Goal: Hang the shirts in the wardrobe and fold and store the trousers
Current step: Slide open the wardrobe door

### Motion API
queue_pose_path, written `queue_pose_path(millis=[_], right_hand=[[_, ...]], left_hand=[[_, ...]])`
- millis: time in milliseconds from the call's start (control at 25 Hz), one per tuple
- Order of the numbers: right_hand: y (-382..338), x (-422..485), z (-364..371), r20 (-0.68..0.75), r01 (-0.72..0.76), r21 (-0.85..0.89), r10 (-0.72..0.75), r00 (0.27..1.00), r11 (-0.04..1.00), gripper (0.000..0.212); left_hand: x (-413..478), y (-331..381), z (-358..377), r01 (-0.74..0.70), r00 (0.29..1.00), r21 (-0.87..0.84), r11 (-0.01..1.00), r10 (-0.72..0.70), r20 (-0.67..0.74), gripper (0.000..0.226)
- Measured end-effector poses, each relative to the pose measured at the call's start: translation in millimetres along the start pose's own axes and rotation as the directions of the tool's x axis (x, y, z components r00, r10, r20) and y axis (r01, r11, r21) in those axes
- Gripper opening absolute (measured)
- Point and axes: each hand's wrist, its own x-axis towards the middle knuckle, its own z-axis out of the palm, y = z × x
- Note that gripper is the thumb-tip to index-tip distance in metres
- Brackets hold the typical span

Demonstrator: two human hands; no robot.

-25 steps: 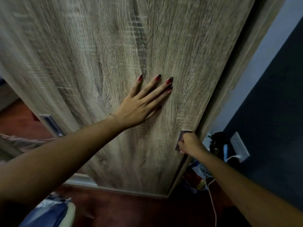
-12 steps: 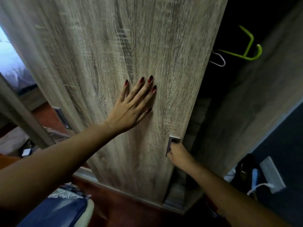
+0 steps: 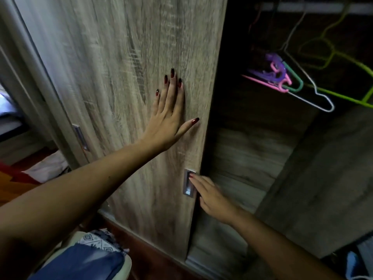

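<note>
The wardrobe's wood-grain sliding door [image 3: 125, 81] fills the middle of the view and stands slid to the left, with the dark interior [image 3: 252, 138] exposed on the right. My left hand [image 3: 168, 116] lies flat on the door, fingers spread. My right hand [image 3: 210, 195] is lower, fingertips at the metal recessed handle [image 3: 188, 183] by the door's right edge, fingers extended. Several empty coloured hangers [image 3: 286, 77] hang from a rail [image 3: 306, 6] at upper right. Folded blue denim [image 3: 80, 261] lies at the bottom left.
A second recessed handle [image 3: 80, 138] sits on the door behind, at left. Patterned cloth [image 3: 96, 242] lies under the denim. White fabric [image 3: 48, 166] lies on the red-brown floor [image 3: 153, 257] at left. A blue-white item [image 3: 357, 261] sits at bottom right.
The door has slid left, exposing the wardrobe interior and its hangers. My right hand has loosened from a grip on the handle to extended fingers. My left hand stayed flat on the door.
</note>
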Motion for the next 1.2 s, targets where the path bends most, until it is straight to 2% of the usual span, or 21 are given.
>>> queue_pose_path(millis=[160,360,480,760,1080,1200], right_hand=[[-14.6,20.6,-0.1,-0.013,0.081,-0.142,-0.084,0.996,0.987,0.076],[-42.8,66.2,3.9,0.04,0.126,-0.1,-0.123,0.992,0.987,0.073],[-50.8,92.4,13.6,0.067,0.149,-0.168,-0.139,0.988,0.974,0.074],[-46.6,133.6,35.6,0.143,0.212,-0.538,-0.159,0.977,0.816,0.073],[-59.2,171.7,44.3,0.166,0.246,-0.655,-0.182,0.969,0.715,0.072],[-61.6,174.0,48.4,0.158,0.229,-0.654,-0.166,0.973,0.721,0.073]], left_hand=[[10.7,-20.2,-10.2,0.106,0.994,0.002,0.994,-0.106,-0.007,0.103],[12.6,-58.7,-13.4,0.154,0.987,0.04,0.987,-0.156,0.048,0.114],[13.5,-76.2,-14.5,0.192,0.977,0.051,0.98,-0.196,0.08,0.116],[12.9,-108.4,-17.9,0.228,0.967,0.034,0.973,-0.23,0.111,0.115],[9.3,-146.4,-22.2,0.239,0.962,0.01,0.971,-0.238,0.133,0.114],[8.8,-147.6,-21.9,0.23,0.964,0.009,0.973,-0.229,0.137,0.113]])
